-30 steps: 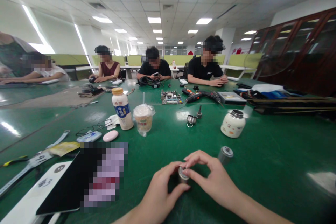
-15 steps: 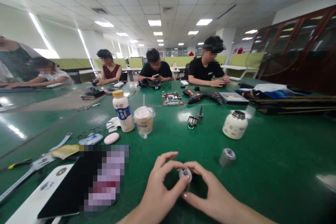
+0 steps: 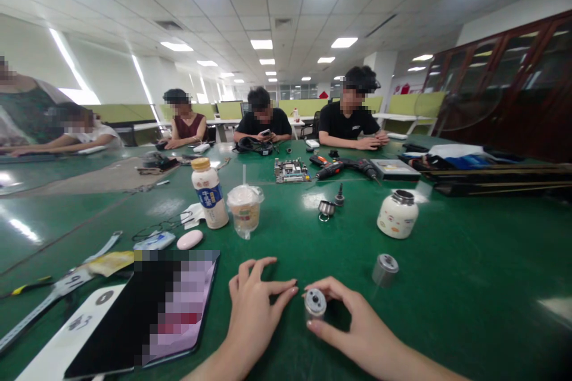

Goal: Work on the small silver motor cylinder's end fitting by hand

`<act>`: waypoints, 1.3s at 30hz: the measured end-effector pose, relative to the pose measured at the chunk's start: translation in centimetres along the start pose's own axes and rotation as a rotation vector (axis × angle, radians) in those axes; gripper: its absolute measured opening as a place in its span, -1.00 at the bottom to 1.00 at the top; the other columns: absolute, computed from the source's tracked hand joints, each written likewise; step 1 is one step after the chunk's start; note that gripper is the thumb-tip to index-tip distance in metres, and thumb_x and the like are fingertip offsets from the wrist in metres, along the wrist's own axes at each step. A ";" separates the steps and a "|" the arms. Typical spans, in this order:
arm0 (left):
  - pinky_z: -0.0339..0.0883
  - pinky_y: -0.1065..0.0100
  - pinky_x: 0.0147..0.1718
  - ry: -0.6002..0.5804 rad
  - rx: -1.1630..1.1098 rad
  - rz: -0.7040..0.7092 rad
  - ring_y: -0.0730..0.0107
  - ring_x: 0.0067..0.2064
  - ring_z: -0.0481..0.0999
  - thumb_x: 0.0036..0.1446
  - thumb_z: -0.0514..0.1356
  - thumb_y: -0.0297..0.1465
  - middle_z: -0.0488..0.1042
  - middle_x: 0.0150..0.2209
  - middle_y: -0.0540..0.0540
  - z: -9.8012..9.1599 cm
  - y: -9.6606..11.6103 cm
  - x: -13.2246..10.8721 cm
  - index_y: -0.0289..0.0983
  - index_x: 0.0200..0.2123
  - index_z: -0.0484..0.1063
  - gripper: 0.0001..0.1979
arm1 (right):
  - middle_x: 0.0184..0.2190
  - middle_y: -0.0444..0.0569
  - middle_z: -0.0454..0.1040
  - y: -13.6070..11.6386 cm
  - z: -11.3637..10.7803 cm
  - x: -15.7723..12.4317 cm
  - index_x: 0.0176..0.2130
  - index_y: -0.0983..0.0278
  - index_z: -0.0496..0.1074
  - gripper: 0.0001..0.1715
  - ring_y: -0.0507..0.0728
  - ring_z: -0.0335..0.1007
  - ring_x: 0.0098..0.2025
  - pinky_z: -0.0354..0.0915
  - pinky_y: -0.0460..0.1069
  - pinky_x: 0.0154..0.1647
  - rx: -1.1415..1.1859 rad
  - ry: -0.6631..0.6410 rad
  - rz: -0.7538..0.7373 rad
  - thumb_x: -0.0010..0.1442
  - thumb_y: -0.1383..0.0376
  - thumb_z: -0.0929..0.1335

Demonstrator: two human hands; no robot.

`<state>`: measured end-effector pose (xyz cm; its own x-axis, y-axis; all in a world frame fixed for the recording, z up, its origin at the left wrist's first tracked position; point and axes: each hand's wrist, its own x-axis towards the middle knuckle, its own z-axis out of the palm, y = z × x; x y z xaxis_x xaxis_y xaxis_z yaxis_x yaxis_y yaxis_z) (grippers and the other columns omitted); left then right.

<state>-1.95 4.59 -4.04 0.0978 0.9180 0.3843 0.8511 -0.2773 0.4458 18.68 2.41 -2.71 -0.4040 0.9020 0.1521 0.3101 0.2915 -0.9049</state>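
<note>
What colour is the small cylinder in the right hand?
The cylinder is silver-grey, with dark spots on top; the head view shows it.

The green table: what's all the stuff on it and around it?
table: 1, green, middle
metal cylinder: 1, silver, front centre
second cylinder: 1, silver, farther right
flask: 1, cream, right
small parts: several, mixed, across table
circuit board: 1, mixed, back centre
power tools: 2, black-orange, beside circuit board
bottle: 1, cream, left
cup: 1, clear, beside bottle
tablet: 1, dark, near left
people: 5, mixed clothes, around table
left hand: 1, bare, beside metal cylinder
right hand: 1, bare, grip around metal cylinder
</note>
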 end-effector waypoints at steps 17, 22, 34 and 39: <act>0.22 -0.03 0.08 -0.167 -0.409 0.206 0.04 0.10 0.31 0.20 0.19 -0.38 0.48 0.05 -0.09 -3.6 4.0 0.2 0.04 0.03 0.50 -0.65 | -0.17 -0.09 0.53 -0.3 0.1 0.1 -0.11 0.22 0.42 -0.71 0.15 0.44 -0.10 0.30 0.02 -0.03 -0.006 0.020 -0.036 0.13 0.35 0.43; 0.25 -0.01 -0.01 -0.116 -0.397 0.139 0.02 -0.02 0.42 0.05 0.33 -0.38 0.63 -0.22 -0.05 -3.2 4.1 0.2 -0.04 0.08 0.41 -0.51 | -0.20 -0.11 0.53 -0.4 0.2 0.0 -0.13 0.21 0.43 -0.74 0.15 0.44 -0.13 0.30 0.02 -0.06 -0.018 0.027 -0.040 0.13 0.34 0.43; 0.22 0.10 0.01 -0.017 -0.596 -0.041 0.16 -0.09 0.54 0.13 0.29 -0.40 0.65 -0.27 -0.01 -1.9 2.9 0.8 -0.17 -0.10 0.38 -0.74 | -0.17 -0.09 0.53 -0.3 0.1 -0.1 -0.10 0.21 0.41 -0.69 0.17 0.43 -0.09 0.29 0.04 -0.01 -0.047 0.010 -0.012 0.12 0.34 0.43; 0.14 0.00 0.04 -0.087 -0.357 -0.026 0.08 0.04 0.47 0.09 0.31 -0.49 0.67 -0.22 -0.01 -0.4 0.6 0.1 -0.15 0.05 0.33 -0.55 | -0.16 -0.07 0.53 -0.4 0.1 -0.1 -0.10 0.21 0.42 -0.69 0.18 0.44 -0.08 0.30 0.05 0.01 -0.040 0.012 -0.009 0.11 0.34 0.43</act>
<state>-1.69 4.40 -3.41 0.1355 0.9424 0.3059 0.6214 -0.3214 0.7146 18.53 2.18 -2.42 -0.3971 0.9028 0.1653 0.3405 0.3122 -0.8869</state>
